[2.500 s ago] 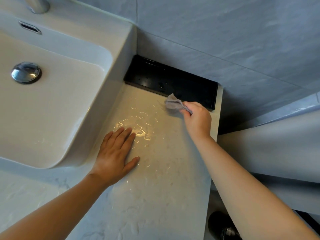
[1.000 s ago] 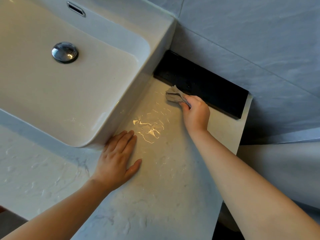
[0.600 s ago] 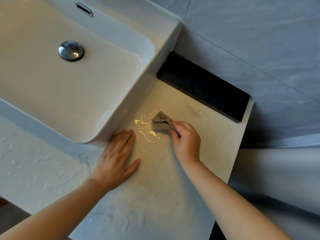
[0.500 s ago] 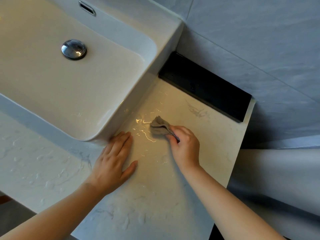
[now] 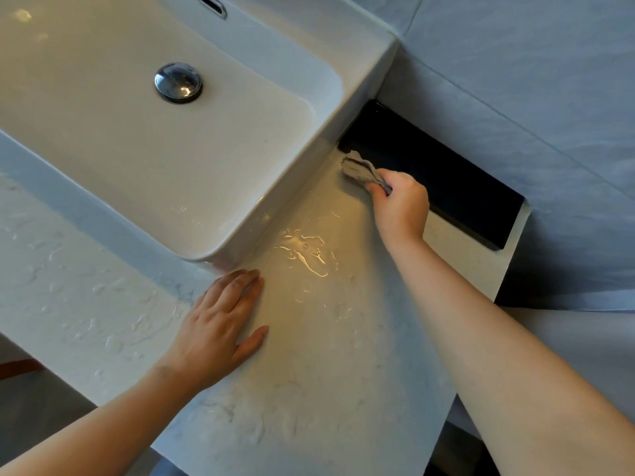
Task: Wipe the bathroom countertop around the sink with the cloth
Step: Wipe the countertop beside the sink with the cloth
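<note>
Glossy sink (image 5: 281, 46), wet countertop (image 5: 326, 355) (marbled), chrome stopper (image 5: 178, 82).

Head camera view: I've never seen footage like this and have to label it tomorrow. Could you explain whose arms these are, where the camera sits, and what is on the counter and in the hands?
There is no machine here. These are a person's two bare arms, filmed by a wide-angle camera worn on their head and looking down, which is why the arms enter from the bottom edge. The left hand lies flat, fingers straight, on the pale countertop by the corner of the white sink; it holds nothing. The right hand grips a small grey cloth, bunched up, at the back of the counter where the sink's side meets a black tray. Between the hands, streaks of water shine on the stone. A chrome drain plug sits in the basin.
</note>
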The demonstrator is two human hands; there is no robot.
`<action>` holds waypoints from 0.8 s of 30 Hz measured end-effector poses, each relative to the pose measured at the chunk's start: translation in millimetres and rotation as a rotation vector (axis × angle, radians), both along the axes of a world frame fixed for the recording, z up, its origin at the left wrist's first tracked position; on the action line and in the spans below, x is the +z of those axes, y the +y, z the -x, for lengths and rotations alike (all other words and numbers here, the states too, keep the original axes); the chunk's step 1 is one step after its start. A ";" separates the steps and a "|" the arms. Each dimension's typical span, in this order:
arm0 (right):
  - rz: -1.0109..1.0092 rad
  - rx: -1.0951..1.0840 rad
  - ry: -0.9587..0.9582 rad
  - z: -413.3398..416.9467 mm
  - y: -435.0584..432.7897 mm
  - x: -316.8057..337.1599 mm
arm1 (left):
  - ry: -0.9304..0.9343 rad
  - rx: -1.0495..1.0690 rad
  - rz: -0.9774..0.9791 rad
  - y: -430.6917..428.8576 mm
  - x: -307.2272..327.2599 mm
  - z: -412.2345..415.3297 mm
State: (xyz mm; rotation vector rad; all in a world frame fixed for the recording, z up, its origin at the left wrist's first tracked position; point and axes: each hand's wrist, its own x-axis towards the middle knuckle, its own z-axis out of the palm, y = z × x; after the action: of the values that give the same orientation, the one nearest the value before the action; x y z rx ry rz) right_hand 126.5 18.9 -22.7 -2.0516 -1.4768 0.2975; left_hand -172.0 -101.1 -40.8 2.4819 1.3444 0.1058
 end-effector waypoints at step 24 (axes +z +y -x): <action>0.118 0.252 0.252 52.6 -80.1 2.9 | 0.004 0.026 0.010 -2.3 -0.1 -0.8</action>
State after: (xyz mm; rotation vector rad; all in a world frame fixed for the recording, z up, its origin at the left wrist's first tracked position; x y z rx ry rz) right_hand 73.9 -61.2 -19.8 -1.8346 -1.5882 0.7325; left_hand -171.2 -103.4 -40.9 2.4582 1.3753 0.0990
